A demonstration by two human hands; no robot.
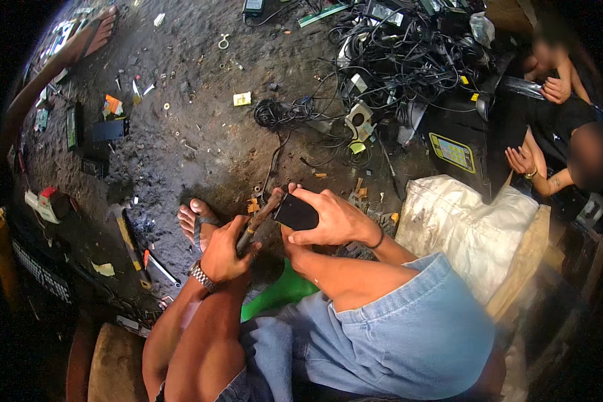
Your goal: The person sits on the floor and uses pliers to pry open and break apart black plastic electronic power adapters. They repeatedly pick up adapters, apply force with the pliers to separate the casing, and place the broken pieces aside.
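Note:
My left hand, with a metal watch on its wrist, is closed round a worn brown hand tool. Its upper end reaches the near side of a black power adapter, and I cannot tell whether they touch. My right hand grips this flat, boxy adapter, fingers over the far edge and thumb below. A thin dark cord runs on the ground just beyond the adapter; whether it joins it is hidden. Both hands are above the ground between my bent legs.
A big tangle of black cables lies at the far right, near two other people. A hammer and a spanner-like tool lie left of my foot. A white sack is on the right; green material lies between my legs.

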